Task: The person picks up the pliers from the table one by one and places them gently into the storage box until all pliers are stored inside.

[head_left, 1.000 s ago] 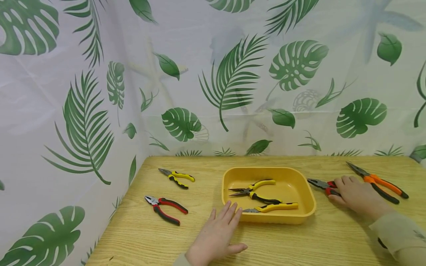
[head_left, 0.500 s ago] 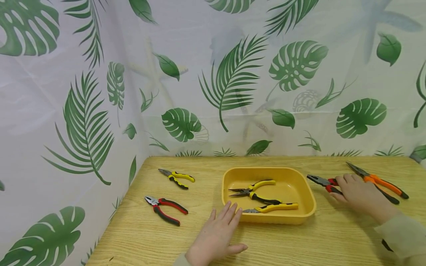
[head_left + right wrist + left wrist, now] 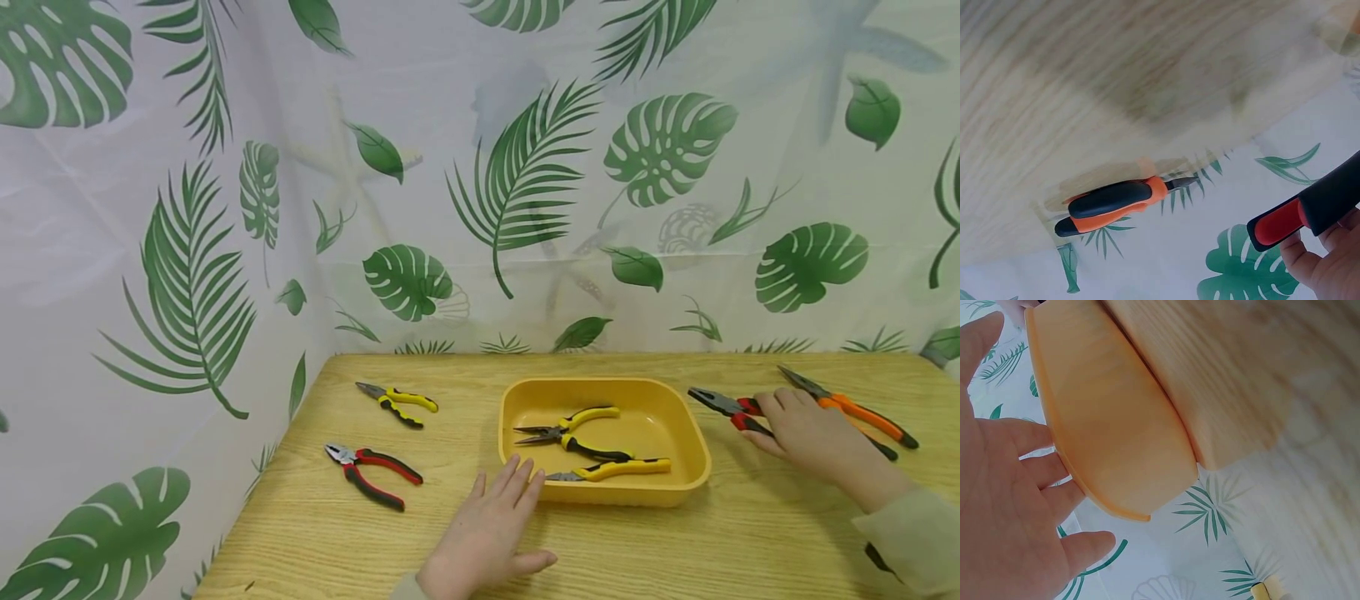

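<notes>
My right hand (image 3: pixel 821 442) grips red-and-black combination pliers (image 3: pixel 717 402) by the handles. Their grey head points left, close to the right rim of the yellow tray (image 3: pixel 622 495). In the right wrist view, a red-and-black handle (image 3: pixel 1279 225) sticks out past the curled fingers. With its fingers extended, my left hand (image 3: pixel 487 529) touches the tray's near left rim. The left wrist view shows those fingertips against the tray's edge (image 3: pixel 1063 453). Inside the tray lie yellow-and-black long-nose pliers (image 3: pixel 558 433) and a second pair of yellow-handled pliers (image 3: pixel 622 469).
Orange-and-black long-nose pliers (image 3: pixel 873 417) lie right of my right hand. On the left of the wooden table (image 3: pixel 300 550) are small yellow-and-black pliers (image 3: pixel 393 400) and another red-and-black pair (image 3: pixel 375 471). A leaf-patterned sheet (image 3: pixel 555 308) hangs behind. Something dark (image 3: pixel 879 560) shows beneath the right sleeve.
My right hand has lifted the red-and-black pliers a little, and their head has shifted slightly up and left. The right sleeve has moved right. My left hand and the tray hold still.
</notes>
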A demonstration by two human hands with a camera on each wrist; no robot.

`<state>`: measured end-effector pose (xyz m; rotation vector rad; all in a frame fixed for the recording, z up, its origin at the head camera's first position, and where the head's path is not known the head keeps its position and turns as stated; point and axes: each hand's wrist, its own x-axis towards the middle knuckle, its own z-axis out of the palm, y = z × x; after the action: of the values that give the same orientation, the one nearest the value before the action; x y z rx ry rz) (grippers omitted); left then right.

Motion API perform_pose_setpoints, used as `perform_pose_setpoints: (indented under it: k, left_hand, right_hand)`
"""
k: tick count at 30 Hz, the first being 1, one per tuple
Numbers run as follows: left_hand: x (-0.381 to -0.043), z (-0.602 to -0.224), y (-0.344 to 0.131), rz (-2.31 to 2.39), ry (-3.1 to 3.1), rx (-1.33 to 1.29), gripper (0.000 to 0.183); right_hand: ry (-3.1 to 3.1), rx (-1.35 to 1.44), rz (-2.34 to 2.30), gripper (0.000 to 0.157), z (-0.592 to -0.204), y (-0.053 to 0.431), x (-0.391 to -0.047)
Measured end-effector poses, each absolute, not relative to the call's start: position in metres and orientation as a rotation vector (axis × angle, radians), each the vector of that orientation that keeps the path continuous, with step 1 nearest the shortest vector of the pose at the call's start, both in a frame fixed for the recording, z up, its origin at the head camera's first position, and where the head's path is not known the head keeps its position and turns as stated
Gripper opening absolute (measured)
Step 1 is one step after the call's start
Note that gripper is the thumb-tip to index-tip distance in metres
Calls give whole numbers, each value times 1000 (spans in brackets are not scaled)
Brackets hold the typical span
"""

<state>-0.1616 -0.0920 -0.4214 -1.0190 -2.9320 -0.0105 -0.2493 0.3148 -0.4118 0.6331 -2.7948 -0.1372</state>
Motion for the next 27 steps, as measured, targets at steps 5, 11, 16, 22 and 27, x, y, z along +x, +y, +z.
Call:
perform_pose_setpoints:
  k: [5, 11, 16, 22, 27]
  left_hand:
    - [-161, -422, -92, 3, -2936, -1017, 84]
    - [-161, -422, -92, 9, -2928, -1018, 84]
    - [-161, -422, -92, 8, -2914, -1020, 84]
    - [-161, -422, -93, -2, -2905, -1025, 84]
    - [-161, -422, -93, -15, -2916, -1026, 84]
  right_hand:
    - [-2784, 649, -126, 50, -404, 308, -245]
    - [-2714, 736, -169, 54, -399, 297, -244]
    - [-2639, 802, -204, 57, -393, 284, -242]
    - [-2641, 851, -218, 54, -385, 266, -237]
    - [-2647, 884, -216, 51, -381, 253, -235]
